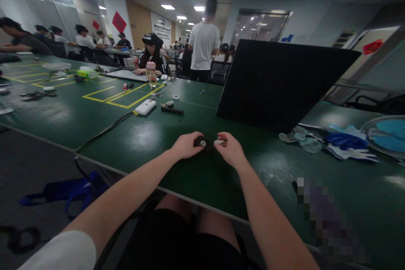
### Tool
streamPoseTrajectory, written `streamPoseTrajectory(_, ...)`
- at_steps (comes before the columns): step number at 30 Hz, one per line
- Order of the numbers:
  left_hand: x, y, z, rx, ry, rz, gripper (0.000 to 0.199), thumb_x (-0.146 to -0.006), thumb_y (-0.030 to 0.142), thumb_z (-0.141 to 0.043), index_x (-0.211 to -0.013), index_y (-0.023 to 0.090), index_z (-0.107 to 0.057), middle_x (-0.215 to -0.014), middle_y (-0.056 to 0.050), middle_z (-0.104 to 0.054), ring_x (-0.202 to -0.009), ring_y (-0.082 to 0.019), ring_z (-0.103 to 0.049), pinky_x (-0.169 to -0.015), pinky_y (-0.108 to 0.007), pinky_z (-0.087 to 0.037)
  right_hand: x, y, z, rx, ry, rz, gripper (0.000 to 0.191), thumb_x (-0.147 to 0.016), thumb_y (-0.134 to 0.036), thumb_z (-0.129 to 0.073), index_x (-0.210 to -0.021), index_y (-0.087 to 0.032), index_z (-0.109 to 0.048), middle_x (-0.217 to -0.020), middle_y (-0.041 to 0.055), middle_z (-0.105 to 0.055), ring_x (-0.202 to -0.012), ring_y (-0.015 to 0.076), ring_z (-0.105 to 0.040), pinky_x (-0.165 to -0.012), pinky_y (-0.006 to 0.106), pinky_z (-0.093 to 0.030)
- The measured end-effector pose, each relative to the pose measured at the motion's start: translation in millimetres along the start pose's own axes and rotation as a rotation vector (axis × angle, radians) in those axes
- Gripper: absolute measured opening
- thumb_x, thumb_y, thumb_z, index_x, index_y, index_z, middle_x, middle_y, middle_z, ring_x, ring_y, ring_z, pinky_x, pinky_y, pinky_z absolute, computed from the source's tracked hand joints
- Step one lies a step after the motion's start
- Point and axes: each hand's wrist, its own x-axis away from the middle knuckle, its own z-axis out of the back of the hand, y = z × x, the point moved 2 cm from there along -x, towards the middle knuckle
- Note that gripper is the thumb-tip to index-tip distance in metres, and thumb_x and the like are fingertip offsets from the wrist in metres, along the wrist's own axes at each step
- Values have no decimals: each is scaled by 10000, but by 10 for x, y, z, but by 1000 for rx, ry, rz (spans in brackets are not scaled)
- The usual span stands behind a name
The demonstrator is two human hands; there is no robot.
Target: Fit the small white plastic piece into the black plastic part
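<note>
In the head view, your left hand [185, 147] and right hand [233, 152] face each other over the near part of the table [215, 185], at the lower middle of the frame. The left fingers [196, 134] are drawn in around a small dark piece with a pale round centre [203, 143]. That centre is turned towards you, probably so you can see it as you hold the piece. Your right fingers pinch a small white piece [217, 142]; the gap there is narrow, with the piece between thumb and fingertips. The two held pieces look slightly apart, though the dark area between them is too blurred to tell what it is. Holding them close together likely lets you compare or line them up while both forearms reach in over the table edge.

Beyond your left hand, a black bar [172, 110] and a white rounded case [145, 107] lie near each other, seemingly put where they leave your hands room. A cable [104, 130] runs from beside the case to the near edge. At the upper right, a large black panel [278, 84] stands tilted; the blue and white gloves [346, 141] lie right of it.
</note>
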Motion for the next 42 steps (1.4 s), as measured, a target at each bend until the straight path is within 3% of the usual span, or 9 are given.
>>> streamPoseTrajectory(4, 3, -7, 4, -20, 15, 28, 460, -799, 380, -688, -1236, 279, -587, -1113, -36, -717, -976, -235, -684, -823, -335, -532, 63, -90, -24, -33, -113, 36, 280, -877, -266, -603, -1147, -231, -665, -1091, 47, -684, -911, 188, -645, -764, 324, -542)
streamPoseTrajectory(11, 4, -30, 58, -29, 108, 86, 411, -804, 377, -682, -1194, 281, -595, -1072, -29, -723, -937, -239, -681, -803, -345, -508, -81, -82, 33, 203, 109, 70, 361, -930, -264, -509, -1268, -233, -632, -1287, 90, -619, -1089, 253, -609, -876, 385, -527)
streamPoseTrajectory(14, -20, -117, 142, -6, 245, 204, 389, -827, 380, -660, -1191, 265, -586, -1065, -42, -720, -931, -235, -674, -789, -341, -503, -338, -130, -90, 331, -3, 77, 500, -902, -251, -551, -1402, -251, -545, -1491, 82, -487, -1319, 310, -471, -1016, 465, -459)
streamPoseTrajectory(17, -36, -204, 198, 21, 324, 289, 400, -853, 375, -633, -1228, 255, -565, -1092, -58, -708, -944, -228, -666, -802, -340, -505, -538, -238, -269, 454, -179, 39, 442, -876, -284, -610, -1317, -271, -629, -1410, 91, -573, -1250, 328, -531, -951, 473, -493)
streamPoseTrajectory(21, -32, -190, 184, -23, 261, 227, 418, -827, 337, -649, -1232, 266, -571, -1162, -66, -677, -1015, -241, -653, -890, -377, -506, -588, -313, -340, 519, -199, -19, 285, -815, -143, -620, -1062, -209, -746, -1100, 134, -709, -959, 297, -655, -788, 418, -526)
streamPoseTrajectory(24, -25, -111, 145, -54, 171, 117, 439, -796, 312, -664, -1226, 278, -584, -1196, -64, -664, -1107, -257, -629, -1017, -426, -463, -521, -262, -228, 537, -146, -46, 320, -805, -102, -595, -1085, -167, -736, -1111, 159, -702, -916, 281, -663, -755, 389, -517)
streamPoseTrajectory(32, -5, -46, 71, -9, -15, 36, 436, -808, 414, -650, -1218, 295, -562, -1131, -12, -723, -1113, -269, -653, -1178, -623, -223, -91, -117, -35, -109, 200, 12, 338, -815, -492, -685, -989, -217, -774, -1040, 84, -730, -877, 224, -667, -749, 348, -521)
streamPoseTrajectory(38, 17, -6, 66, -11, -37, 14, 461, -787, 461, -675, -1202, 284, -584, -1099, -10, -737, -1066, -255, -676, -1164, -573, -285, 76, -232, -133, -234, 94, 31, 382, -859, -547, -627, -960, -205, -763, -849, 48, -736, -723, 183, -639, -648, 302, -491)
streamPoseTrajectory(42, -6, -21, 54, 2, -16, 10, 440, -772, 440, -695, -1174, 273, -631, -1090, -28, -739, -1020, -248, -690, -1062, -439, -450, 75, -239, -129, -159, 26, -13, 324, -890, -488, -594, -940, -218, -767, -816, 25, -734, -680, 168, -626, -609, 285, -473)
